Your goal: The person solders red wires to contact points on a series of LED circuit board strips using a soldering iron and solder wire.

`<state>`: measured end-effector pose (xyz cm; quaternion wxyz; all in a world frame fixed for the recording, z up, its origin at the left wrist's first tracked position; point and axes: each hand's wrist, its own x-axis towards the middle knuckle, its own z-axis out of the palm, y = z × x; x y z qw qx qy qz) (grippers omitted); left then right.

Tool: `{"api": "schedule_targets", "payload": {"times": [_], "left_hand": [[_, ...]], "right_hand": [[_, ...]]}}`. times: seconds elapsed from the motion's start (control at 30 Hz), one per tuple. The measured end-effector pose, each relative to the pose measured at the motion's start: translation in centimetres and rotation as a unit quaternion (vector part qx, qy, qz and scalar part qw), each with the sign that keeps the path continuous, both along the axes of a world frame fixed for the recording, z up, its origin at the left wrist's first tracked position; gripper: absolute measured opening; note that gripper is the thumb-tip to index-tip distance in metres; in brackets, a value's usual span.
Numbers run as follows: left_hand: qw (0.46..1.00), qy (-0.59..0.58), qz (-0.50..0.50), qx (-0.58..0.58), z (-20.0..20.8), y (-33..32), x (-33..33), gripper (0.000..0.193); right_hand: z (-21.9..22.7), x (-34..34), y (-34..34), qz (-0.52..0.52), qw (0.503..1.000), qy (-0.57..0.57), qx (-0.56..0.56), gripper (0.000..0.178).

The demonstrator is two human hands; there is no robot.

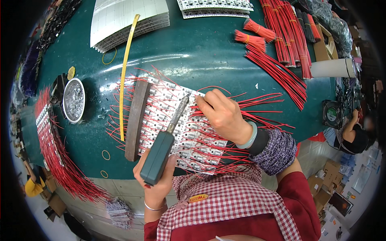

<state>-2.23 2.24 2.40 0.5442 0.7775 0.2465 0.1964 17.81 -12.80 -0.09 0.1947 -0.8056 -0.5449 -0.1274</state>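
My left hand [156, 178] is wrapped round the dark green handle of a soldering iron [159, 154]. The iron's tip reaches the upper part of a white circuit board panel [185, 140] crowded with small parts. Beside that tip, my right hand [222, 114] is closed in a pinch at the panel's edge, apparently on a thin red wire; the fingertips partly hide it. Many red wires [261, 112] stick out from the panel to both sides. Across its left part lies a dark brown bar [137, 120], with a long yellow strip [125, 72] just left of it.
A round metal bowl [74, 100] of silvery scraps stands on the green table [161, 44]. Wired boards [50, 136] hang over the left edge. White panels are stacked [124, 20] at the back; bundled red wires [285, 36] lie back right. A person [350, 130] sits far right.
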Motion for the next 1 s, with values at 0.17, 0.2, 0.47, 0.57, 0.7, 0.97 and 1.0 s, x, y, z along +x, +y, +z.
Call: {"api": "schedule_targets", "payload": {"times": [0.17, 0.2, 0.47, 0.57, 0.7, 0.97, 1.0], "left_hand": [[0.994, 0.013, 0.064, -0.084, -0.2, -0.3, -1.9, 0.028], [0.993, 0.012, 0.068, -0.093, 0.1, -0.4, -1.7, 0.029], [0.990, 0.009, 0.094, -0.108, -0.6, -0.8, -2.0, 0.030], [0.986, 0.019, 0.115, -0.120, -0.9, -0.7, -2.3, 0.031], [0.985, 0.019, 0.116, -0.130, -1.1, -0.6, -2.5, 0.032], [0.986, 0.023, 0.117, -0.117, -1.4, -0.8, -2.8, 0.031], [0.986, 0.024, 0.113, -0.121, -1.4, -0.8, -2.8, 0.030]], "right_hand": [[0.1, -0.1, 0.0, -0.001, 1.000, -0.001, -0.007, 0.026], [0.0, -0.1, 0.0, -0.004, 1.000, 0.007, -0.003, 0.026], [0.4, -0.6, -0.8, 0.020, 0.995, 0.053, 0.084, 0.039], [0.8, -1.1, -1.0, 0.010, 0.994, 0.073, 0.086, 0.050], [0.7, -1.4, -0.2, -0.028, 0.996, 0.055, 0.060, 0.059], [0.2, -1.8, -0.5, -0.027, 0.995, 0.079, 0.051, 0.056], [0.1, -1.9, -0.6, -0.026, 0.994, 0.086, 0.058, 0.055]]}}
